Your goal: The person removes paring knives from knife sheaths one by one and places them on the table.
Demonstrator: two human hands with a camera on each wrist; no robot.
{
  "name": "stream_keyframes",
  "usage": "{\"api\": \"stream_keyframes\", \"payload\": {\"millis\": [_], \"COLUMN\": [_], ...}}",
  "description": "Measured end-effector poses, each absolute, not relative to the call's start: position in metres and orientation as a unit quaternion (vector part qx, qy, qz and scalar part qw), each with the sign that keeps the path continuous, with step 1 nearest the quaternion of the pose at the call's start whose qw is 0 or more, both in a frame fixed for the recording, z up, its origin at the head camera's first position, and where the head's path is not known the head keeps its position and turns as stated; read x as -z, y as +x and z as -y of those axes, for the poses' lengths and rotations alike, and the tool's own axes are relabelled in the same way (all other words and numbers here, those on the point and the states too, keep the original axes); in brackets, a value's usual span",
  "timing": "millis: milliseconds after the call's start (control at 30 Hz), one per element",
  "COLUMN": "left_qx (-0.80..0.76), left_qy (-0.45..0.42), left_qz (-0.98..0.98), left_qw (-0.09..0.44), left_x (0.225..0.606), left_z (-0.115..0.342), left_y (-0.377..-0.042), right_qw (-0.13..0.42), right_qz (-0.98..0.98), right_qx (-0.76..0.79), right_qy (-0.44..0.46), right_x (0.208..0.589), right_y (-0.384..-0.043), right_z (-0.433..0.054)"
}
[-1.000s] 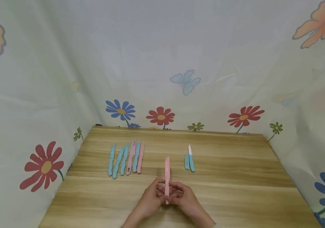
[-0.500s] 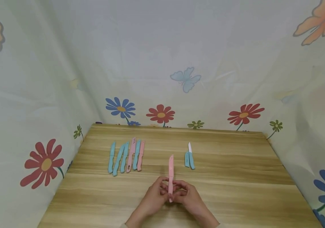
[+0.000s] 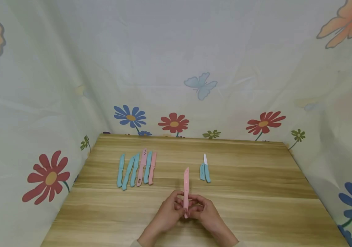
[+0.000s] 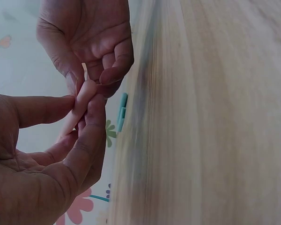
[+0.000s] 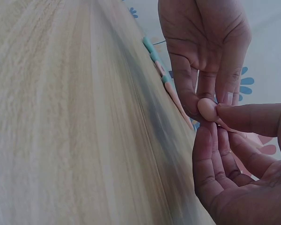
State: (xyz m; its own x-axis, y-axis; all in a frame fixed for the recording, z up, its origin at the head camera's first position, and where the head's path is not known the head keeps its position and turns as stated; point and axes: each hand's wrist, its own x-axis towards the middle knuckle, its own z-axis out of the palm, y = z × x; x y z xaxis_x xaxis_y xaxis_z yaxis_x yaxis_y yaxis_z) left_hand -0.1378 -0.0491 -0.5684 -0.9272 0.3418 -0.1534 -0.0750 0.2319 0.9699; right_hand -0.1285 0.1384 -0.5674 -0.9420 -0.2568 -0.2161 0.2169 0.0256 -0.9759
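A pink sheathed knife (image 3: 186, 181) is held up over the front middle of the table, its sheathed blade pointing away from the person. My left hand (image 3: 170, 212) pinches its handle from the left between thumb and fingers. From the right, my right hand (image 3: 206, 213) pinches the same handle. The rounded handle end shows between the fingertips in the left wrist view as a pink knife handle (image 4: 84, 96), and in the right wrist view the handle butt (image 5: 207, 109) faces the camera. Parts of the handle are hidden behind fingers.
On the wooden table (image 3: 250, 199), several teal and pink sheathed knives lie in a row at left, including a wider pink knife (image 3: 142, 167). Right of centre, a teal knife (image 3: 207, 169) with a bare white blade lies beside its teal sheath (image 3: 202, 171). Flowered curtains surround the table.
Both hands and the pink knife have shifted slightly right, and the knife has turned a little so more of its flat side shows. The grip looks the same.
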Motion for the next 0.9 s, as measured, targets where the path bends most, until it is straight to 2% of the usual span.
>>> {"api": "stream_keyframes", "payload": {"millis": [900], "left_qx": [-0.621], "left_qy": [0.092], "left_qz": [-0.762], "left_qw": [0.161], "left_x": [0.5714], "left_z": [0.0456], "left_y": [-0.1406], "right_qw": [0.156], "right_qz": [-0.705], "right_qx": [0.692], "right_qy": [-0.012], "right_x": [0.5697], "right_y": [-0.132], "right_z": [-0.1409]}}
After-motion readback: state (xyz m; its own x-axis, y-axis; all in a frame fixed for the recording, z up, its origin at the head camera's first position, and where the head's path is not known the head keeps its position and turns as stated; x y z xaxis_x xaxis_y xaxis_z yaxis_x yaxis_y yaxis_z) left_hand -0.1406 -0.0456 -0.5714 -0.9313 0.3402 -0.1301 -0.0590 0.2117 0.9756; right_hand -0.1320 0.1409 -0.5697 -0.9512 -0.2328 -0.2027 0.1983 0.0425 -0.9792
